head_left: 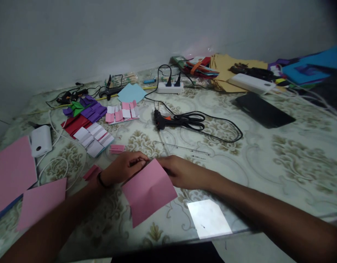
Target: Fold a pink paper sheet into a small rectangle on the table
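A pink sheet of paper (pixel 150 193) with creases is held near the table's front edge, one corner towards me. My left hand (pixel 130 167) is closed at the sheet's far left edge, fingers curled. At its far corner my right hand (pixel 175 171) grips from the right, its fingertips partly hidden behind the paper. Beside my left wrist lies a small folded pink strip (pixel 92 172), and another pink strip (pixel 117 149) lies just beyond the left hand. A black glue gun (pixel 160 120) with a coiled cord rests farther back.
Folded white papers (pixel 94 138), pink-and-white pieces (pixel 123 112) and purple ones (pixel 94 110) lie at left. Larger pink sheets (pixel 12 175) and a white power bank (pixel 41 140) are near the left edge. A power strip (pixel 170 87) and a black flat object (pixel 264 109) sit behind.
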A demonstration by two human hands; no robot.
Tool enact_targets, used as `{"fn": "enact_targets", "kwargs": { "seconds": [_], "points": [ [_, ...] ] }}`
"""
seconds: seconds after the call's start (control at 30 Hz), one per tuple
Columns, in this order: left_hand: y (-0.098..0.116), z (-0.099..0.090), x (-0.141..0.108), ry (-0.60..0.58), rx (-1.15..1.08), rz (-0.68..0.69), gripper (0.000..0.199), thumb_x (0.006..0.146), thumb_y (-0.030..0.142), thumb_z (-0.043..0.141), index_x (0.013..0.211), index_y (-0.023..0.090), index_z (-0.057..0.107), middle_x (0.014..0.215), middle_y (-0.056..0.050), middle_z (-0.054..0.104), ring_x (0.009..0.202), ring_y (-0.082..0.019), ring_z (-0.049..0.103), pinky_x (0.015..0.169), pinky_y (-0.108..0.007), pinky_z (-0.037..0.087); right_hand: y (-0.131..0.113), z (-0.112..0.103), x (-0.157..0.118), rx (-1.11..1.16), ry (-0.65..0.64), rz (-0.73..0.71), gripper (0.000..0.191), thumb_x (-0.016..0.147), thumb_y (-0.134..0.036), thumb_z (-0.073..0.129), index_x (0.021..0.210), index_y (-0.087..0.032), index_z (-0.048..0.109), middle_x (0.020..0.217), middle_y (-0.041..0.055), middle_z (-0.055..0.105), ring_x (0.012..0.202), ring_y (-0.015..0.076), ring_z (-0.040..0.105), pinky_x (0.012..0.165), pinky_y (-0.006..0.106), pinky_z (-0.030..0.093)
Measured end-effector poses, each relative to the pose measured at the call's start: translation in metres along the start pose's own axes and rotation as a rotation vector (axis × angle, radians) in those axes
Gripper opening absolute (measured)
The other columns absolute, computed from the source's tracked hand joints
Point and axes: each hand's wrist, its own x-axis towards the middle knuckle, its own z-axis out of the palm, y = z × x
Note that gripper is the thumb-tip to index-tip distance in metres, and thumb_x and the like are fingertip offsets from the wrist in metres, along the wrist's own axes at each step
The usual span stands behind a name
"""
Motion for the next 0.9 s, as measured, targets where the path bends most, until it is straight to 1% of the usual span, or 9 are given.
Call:
{"fn": "enact_targets", "kwargs": {
  "seconds": [0.1, 0.2, 0.43, 0.53, 0.67, 0.77, 0.9],
  "points": [
    [-0.0004, 0.0003, -0.0006, 0.001, -0.003, -0.005, 0.023, 0.102, 0.028, 0.053, 0.109, 0.019, 0.073, 0.102, -0.005, 0.078, 0.096, -0.024, 0.073, 0.078, -0.032, 0.056, -0.0015, 0.0000, 0.0002, 0.005, 0.005, 0.002, 0.014, 0.094, -0.009, 0.057, 0.098, -0.014, 0.069, 0.097, 0.0059, 0.074, 0.083, 0.0157, 0.069, 0.074, 0.025, 0.049],
    [-0.0012, 0.0006, -0.0006, -0.009, 0.004, -0.006, 0.025, 0.102, 0.027, 0.052, 0.111, 0.017, 0.073, 0.108, -0.007, 0.078, 0.098, -0.025, 0.072, 0.079, -0.032, 0.055, -0.0018, 0.0003, 0.0000, -0.009, 0.008, 0.002, 0.013, 0.094, -0.010, 0.057, 0.097, -0.014, 0.069, 0.099, 0.0071, 0.075, 0.084, 0.0160, 0.069, 0.075, 0.025, 0.049],
    [-0.0003, 0.0013, 0.0008, 0.001, -0.018, -0.049, 0.025, 0.100, 0.026, 0.054, 0.111, 0.016, 0.074, 0.105, -0.006, 0.079, 0.095, -0.021, 0.073, 0.081, -0.028, 0.054, 0.0022, 0.0016, 0.0003, -0.015, 0.003, -0.023, 0.012, 0.095, -0.010, 0.055, 0.093, -0.014, 0.067, 0.099, 0.0075, 0.074, 0.085, 0.0163, 0.069, 0.076, 0.025, 0.049],
    [-0.0007, 0.0011, 0.0011, -0.001, -0.028, -0.044, 0.026, 0.100, 0.027, 0.053, 0.110, 0.016, 0.075, 0.106, -0.006, 0.079, 0.094, -0.021, 0.073, 0.081, -0.028, 0.054, 0.0035, 0.0016, 0.0004, -0.019, 0.004, -0.008, 0.012, 0.096, -0.011, 0.056, 0.095, -0.013, 0.068, 0.099, 0.0077, 0.074, 0.085, 0.0168, 0.069, 0.077, 0.026, 0.049],
    [-0.0032, 0.0012, 0.0009, 0.000, -0.050, -0.049, 0.027, 0.101, 0.029, 0.053, 0.112, 0.016, 0.075, 0.099, -0.006, 0.078, 0.093, -0.021, 0.072, 0.081, -0.028, 0.055, 0.0043, 0.0014, 0.0007, 0.014, -0.007, 0.006, 0.013, 0.097, -0.012, 0.056, 0.100, -0.013, 0.069, 0.102, 0.0072, 0.075, 0.087, 0.0168, 0.070, 0.078, 0.026, 0.050],
    [-0.0036, 0.0014, 0.0004, -0.005, -0.060, -0.047, 0.028, 0.101, 0.027, 0.052, 0.113, 0.015, 0.074, 0.100, -0.006, 0.078, 0.092, -0.020, 0.072, 0.081, -0.027, 0.054, 0.0032, 0.0010, 0.0011, 0.036, -0.003, 0.017, 0.015, 0.096, -0.010, 0.056, 0.102, -0.013, 0.070, 0.102, 0.0071, 0.075, 0.087, 0.0170, 0.070, 0.078, 0.026, 0.050],
    [-0.0020, 0.0012, 0.0004, 0.000, -0.033, -0.031, 0.025, 0.100, 0.025, 0.054, 0.110, 0.016, 0.075, 0.100, -0.005, 0.079, 0.087, -0.018, 0.071, 0.075, -0.026, 0.052, 0.0008, 0.0011, 0.0009, 0.038, -0.003, 0.012, 0.016, 0.096, -0.008, 0.057, 0.101, -0.013, 0.071, 0.103, 0.0069, 0.074, 0.089, 0.0170, 0.070, 0.078, 0.026, 0.050]
  ]
}}
